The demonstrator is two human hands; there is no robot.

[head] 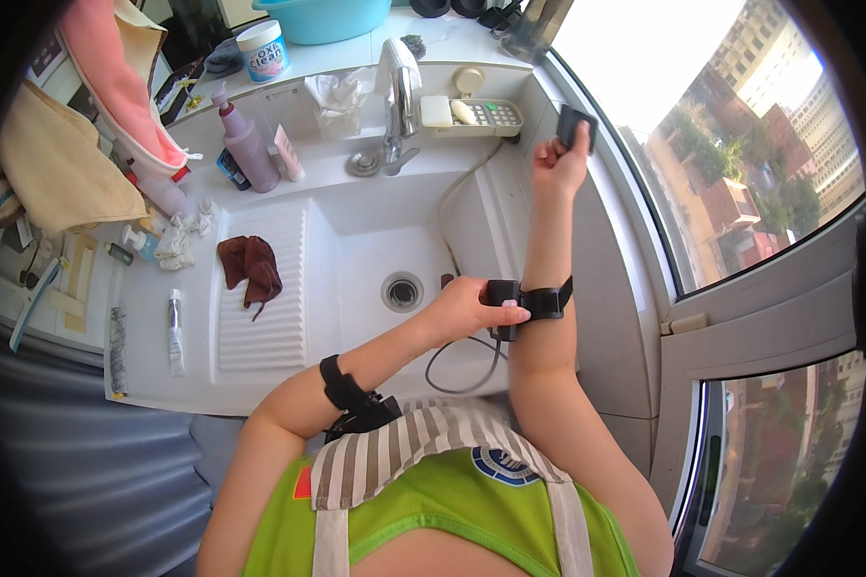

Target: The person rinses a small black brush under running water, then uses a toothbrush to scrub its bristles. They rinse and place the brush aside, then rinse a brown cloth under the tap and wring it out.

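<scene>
My left hand [458, 309] grips a black box-shaped device [504, 306] strapped to my right forearm by a black band [547, 304]. A thin dark cable [462, 391] loops below it. My right hand [561, 169] is raised near the window frame, its thumb pressed on a small dark flat object [577, 130] that I cannot name exactly. Another black strap [340, 384] circles my left forearm, with a black device [368, 420] against the striped apron [411, 433]. Under my arms is a white laundry sink [357, 249], its basin showing a metal drain [403, 292].
A brown cloth [251, 268] lies on the ribbed washboard [263, 342]. Beyond the basin stand a chrome faucet [402, 108], a soap tray [509, 126] and a purple pump bottle [249, 148]. A tube [176, 335] rests left. Window glass [750, 137] borders the right side.
</scene>
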